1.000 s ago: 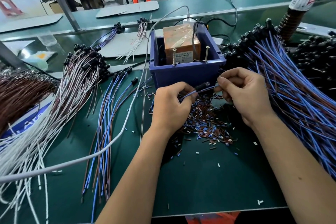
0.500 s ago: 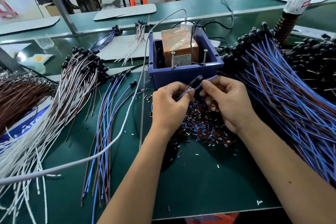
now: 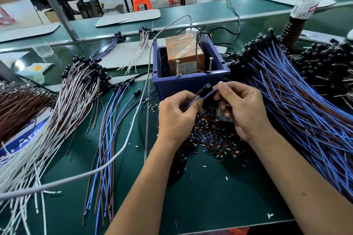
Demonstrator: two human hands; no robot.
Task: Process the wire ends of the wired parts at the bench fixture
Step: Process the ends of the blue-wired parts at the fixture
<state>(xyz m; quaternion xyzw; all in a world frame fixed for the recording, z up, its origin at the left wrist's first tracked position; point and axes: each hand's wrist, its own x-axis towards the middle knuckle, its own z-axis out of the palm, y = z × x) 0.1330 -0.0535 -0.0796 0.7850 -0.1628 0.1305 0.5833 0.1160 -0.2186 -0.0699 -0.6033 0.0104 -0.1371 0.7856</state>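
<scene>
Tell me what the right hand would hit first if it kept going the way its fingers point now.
The right hand pinches the blue wire, its fingers aimed forward and left. Pushed on that way, it would probably meet the front wall of the blue bin just beyond, though depth is hard to judge in this view.

Blue bin [image 3: 189, 82], orange box [image 3: 183, 53], green bench mat [image 3: 219, 196].

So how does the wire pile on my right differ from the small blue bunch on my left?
The right pile is far bigger and densely tangled; the left bunch holds few wires, lying loosely side by side. The right pile fans from the bin toward the bench's right edge; the left bunch runs toward the near edge. Both mix blue and brown wires with black ends.
</scene>
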